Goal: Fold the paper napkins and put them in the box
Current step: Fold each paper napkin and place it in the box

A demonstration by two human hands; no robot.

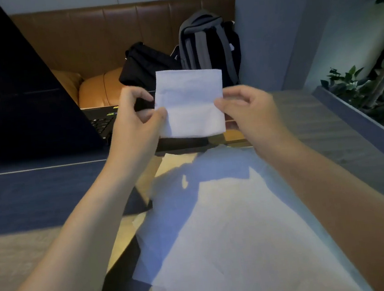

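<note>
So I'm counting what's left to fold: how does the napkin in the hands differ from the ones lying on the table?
The held napkin is folded small and upright, pinched by the left hand and right hand. The table napkins lie flat, unfolded, larger and overlapping. Both are white paper.

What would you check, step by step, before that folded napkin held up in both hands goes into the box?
1. Left hand pinches the folded napkin at its left edge: ok.
2. Right hand pinches its right edge: ok.
3. Napkin folded into a neat rectangle, edges roughly lined up: ok.
4. Box located and open: cannot tell, only a brown edge shows under the napkin.
5. More unfolded napkins lying on the table for later: ok.
6. Laptop stands to the left, out of the way: ok.
</note>
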